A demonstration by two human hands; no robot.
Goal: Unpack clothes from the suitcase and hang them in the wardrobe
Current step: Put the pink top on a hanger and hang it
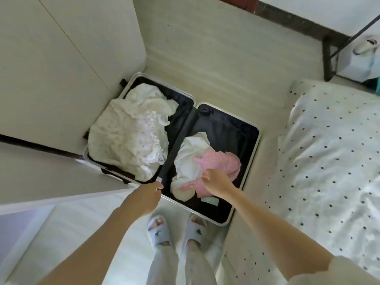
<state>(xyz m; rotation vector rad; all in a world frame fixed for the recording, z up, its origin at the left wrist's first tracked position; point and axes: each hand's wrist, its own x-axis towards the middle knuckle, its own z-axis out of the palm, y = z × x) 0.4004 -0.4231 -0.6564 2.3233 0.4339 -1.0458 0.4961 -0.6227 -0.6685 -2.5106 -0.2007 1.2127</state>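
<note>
A: Our right hand (216, 183) rests on the pink checked cotton garment (223, 168) in the near half of the open black-lined hard-shell suitcase (249, 159); its fingers (204, 178) curl loosely into the cloth, not yet closed around it.

B: And the left hand (147, 197)?

A: Its fingers seem to pinch something at the suitcase's black centre divider (174, 145); we cannot tell what.

B: Then we should gather the pink piece alone. The crumpled white shirt (190, 161) lies just beside our right fingers, overlapping it; the white frilled bundle (127, 132) sits beyond our left fingers.
</note>
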